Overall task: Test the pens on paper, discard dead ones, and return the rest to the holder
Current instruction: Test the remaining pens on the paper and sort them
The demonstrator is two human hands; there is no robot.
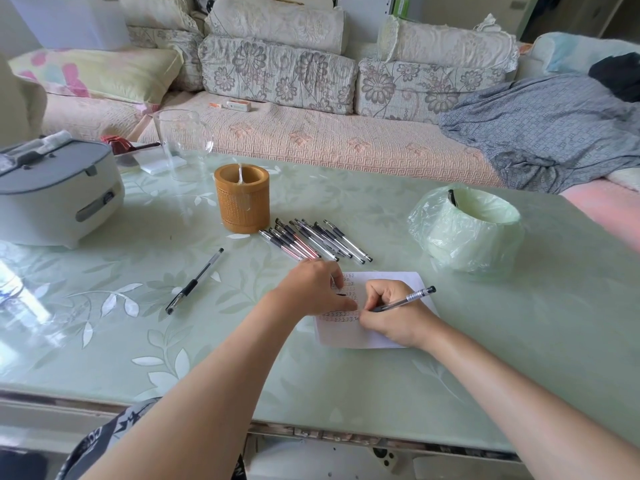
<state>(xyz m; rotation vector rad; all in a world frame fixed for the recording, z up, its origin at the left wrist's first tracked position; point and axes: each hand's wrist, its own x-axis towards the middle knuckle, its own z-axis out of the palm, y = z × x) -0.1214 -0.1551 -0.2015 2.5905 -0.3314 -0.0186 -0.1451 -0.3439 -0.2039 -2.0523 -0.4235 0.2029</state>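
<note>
I see both arms reach out from the near edge over the green table (346,393) and meet at the paper (341,332). My right hand (391,313) lies on its side on the paper, with the wrist low. Its fingers are curled tight round a pen (412,297). The pen tip points left and touches the paper, and the back end sticks up to the right. My left hand (311,289) lies palm down on the left top corner of the paper. Its fingers are bent loosely and press the sheet, holding nothing. The paper has rows of small marks on it.

Just past the hands lies a row of pens (311,240), side by side. The brown holder (241,199) stands upright just left of them, at their far end. One more pen (194,281) lies alone, well to the left. To the right stands a bin (467,230) with a green bag, and one dark pen (452,197) pokes up inside it.
</note>
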